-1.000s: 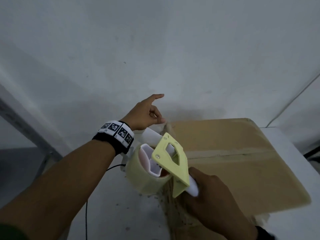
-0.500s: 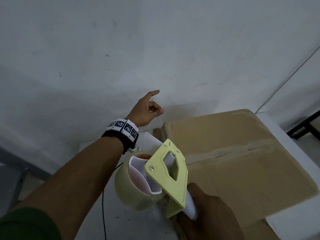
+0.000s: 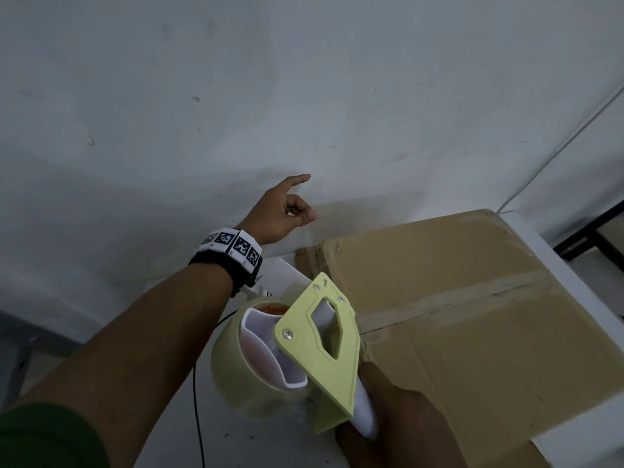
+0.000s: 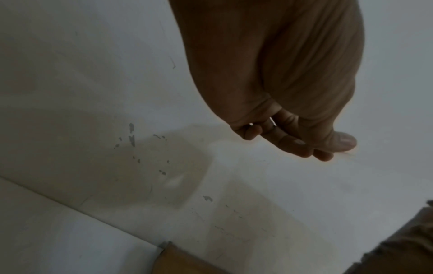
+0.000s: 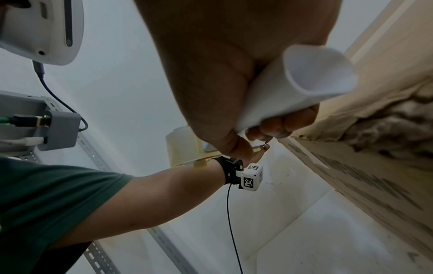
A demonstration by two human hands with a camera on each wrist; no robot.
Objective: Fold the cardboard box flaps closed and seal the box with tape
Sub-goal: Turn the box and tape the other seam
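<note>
Head view: the cardboard box [image 3: 472, 315] lies on the white table [image 3: 236, 440], flaps folded flat, a tape strip along its centre seam. Our right hand [image 3: 398, 430] is wrapped around the white handle of the tape dispenser [image 3: 320, 352], held at the box's near-left edge. Our left hand [image 3: 280, 214] hovers beyond the box's far-left corner, forefinger out, other fingers curled, holding nothing.

Left wrist view: fingers loosely curled, empty; a box corner [image 4: 403, 246] sits lower right.

Right wrist view: the fist is tight on the handle [image 5: 295, 87]; the box wall [image 5: 365, 178] is right of it.

Judgement: the box is probably light and stiff-sided but its flaps give, so we steady it by a top edge. The dispenser is rigid; hold the handle only.
</note>
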